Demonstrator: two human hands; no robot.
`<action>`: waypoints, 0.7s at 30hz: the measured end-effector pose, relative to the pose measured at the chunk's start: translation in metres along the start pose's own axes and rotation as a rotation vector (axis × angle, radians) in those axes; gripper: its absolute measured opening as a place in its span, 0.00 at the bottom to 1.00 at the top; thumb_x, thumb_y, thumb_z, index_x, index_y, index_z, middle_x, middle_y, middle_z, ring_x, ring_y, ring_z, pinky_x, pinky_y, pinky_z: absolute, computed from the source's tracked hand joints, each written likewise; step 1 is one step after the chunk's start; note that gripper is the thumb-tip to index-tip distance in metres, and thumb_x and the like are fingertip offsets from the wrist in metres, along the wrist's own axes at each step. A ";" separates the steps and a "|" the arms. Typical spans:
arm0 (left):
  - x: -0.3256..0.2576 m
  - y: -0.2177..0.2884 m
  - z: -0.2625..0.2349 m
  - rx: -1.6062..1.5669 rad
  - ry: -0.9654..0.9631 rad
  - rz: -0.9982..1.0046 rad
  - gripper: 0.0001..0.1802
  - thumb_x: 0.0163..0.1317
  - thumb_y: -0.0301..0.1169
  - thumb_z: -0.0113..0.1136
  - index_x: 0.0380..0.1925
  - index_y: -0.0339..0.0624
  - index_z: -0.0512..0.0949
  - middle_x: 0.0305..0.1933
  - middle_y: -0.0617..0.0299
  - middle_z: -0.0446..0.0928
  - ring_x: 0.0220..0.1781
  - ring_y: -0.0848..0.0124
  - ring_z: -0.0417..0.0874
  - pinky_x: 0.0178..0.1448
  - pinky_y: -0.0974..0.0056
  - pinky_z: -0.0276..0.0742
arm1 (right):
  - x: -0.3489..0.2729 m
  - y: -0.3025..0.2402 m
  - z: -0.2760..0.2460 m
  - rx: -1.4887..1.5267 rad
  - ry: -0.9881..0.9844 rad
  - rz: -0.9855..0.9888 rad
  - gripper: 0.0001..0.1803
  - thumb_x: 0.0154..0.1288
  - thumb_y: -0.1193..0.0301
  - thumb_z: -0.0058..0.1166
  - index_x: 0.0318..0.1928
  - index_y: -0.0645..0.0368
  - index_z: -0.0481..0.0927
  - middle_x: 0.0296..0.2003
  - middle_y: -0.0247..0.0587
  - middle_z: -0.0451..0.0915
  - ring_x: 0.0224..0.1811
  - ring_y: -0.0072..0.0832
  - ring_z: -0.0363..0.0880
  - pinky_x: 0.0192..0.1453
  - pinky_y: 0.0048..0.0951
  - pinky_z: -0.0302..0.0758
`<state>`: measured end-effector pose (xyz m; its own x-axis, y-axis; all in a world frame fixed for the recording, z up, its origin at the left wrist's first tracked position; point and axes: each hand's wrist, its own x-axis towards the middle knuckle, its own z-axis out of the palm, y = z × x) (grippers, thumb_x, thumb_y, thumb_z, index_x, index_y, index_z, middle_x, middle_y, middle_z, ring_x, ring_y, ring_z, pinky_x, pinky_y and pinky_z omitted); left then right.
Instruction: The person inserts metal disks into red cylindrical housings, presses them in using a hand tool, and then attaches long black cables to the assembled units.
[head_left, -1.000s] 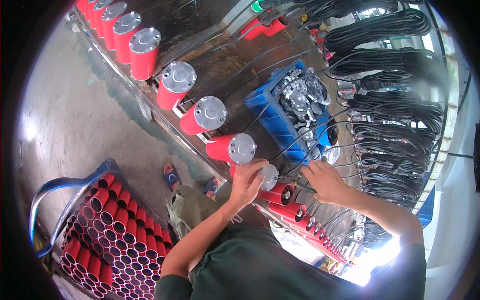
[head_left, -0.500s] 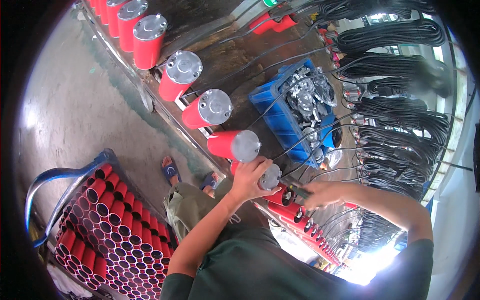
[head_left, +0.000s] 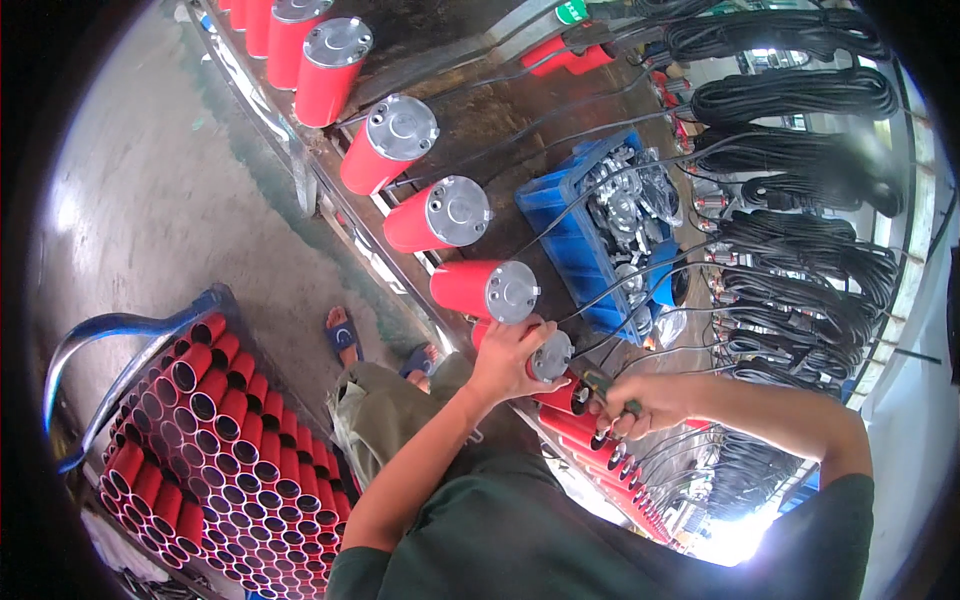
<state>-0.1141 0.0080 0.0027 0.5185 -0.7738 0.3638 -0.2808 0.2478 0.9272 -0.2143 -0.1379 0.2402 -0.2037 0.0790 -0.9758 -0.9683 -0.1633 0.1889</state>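
My left hand [head_left: 507, 362] is wrapped round a red cylinder with a grey metal end cap [head_left: 551, 357], thumb and fingers on either side of the cap. In my right hand [head_left: 648, 402] is a pair of pliers [head_left: 596, 382] with dark green handles, its head close to the right side of that cap. The jaws are too small to make out. Just beyond my left hand lies another capped red cylinder [head_left: 466, 288]. An open-ended red cylinder [head_left: 566, 396] sits below the held cap, partly hidden by my hands.
A row of capped red cylinders [head_left: 376, 163] runs along the bench edge. The blue crate [head_left: 560, 225] holds metal parts. Coiled black cables [head_left: 795, 95] line the right, their leads crossing the bench. At lower left stands a cart [head_left: 130, 322] stacked with red tubes [head_left: 232, 430].
The whole view has shifted, so the bench and crate appear slightly further right. My right hand has turned the pliers, and its handles now show spread. My left hand keeps its hold.
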 end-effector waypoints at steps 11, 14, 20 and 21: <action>-0.002 -0.001 0.004 -0.003 0.008 0.017 0.46 0.37 0.50 0.88 0.59 0.46 0.80 0.55 0.53 0.82 0.55 0.50 0.85 0.59 0.48 0.79 | -0.005 -0.009 0.007 -0.204 0.246 -0.024 0.09 0.68 0.73 0.57 0.46 0.60 0.76 0.35 0.38 0.79 0.28 0.22 0.73 0.26 0.26 0.71; -0.005 -0.002 0.002 -0.009 0.007 0.020 0.46 0.37 0.50 0.89 0.58 0.46 0.80 0.55 0.52 0.82 0.55 0.49 0.85 0.59 0.48 0.80 | 0.000 -0.001 0.018 0.344 -0.071 0.000 0.07 0.69 0.73 0.56 0.45 0.61 0.77 0.36 0.39 0.80 0.26 0.21 0.72 0.25 0.26 0.70; -0.001 -0.002 0.006 0.000 0.026 0.030 0.46 0.37 0.50 0.89 0.59 0.46 0.80 0.55 0.51 0.82 0.55 0.49 0.85 0.60 0.48 0.80 | -0.010 0.002 0.018 -0.807 0.536 -0.093 0.16 0.65 0.75 0.58 0.52 0.57 0.74 0.40 0.42 0.82 0.31 0.30 0.81 0.28 0.31 0.77; -0.001 -0.002 0.005 0.000 0.026 0.030 0.46 0.37 0.50 0.89 0.59 0.46 0.80 0.55 0.51 0.82 0.55 0.49 0.85 0.60 0.48 0.80 | -0.010 0.000 0.014 -0.876 0.570 -0.099 0.16 0.63 0.75 0.60 0.51 0.57 0.75 0.40 0.42 0.82 0.31 0.30 0.81 0.28 0.31 0.77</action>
<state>-0.1184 0.0054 0.0000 0.5311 -0.7505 0.3934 -0.2964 0.2703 0.9160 -0.2143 -0.1252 0.2514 0.1889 -0.3072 -0.9327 -0.4877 -0.8537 0.1824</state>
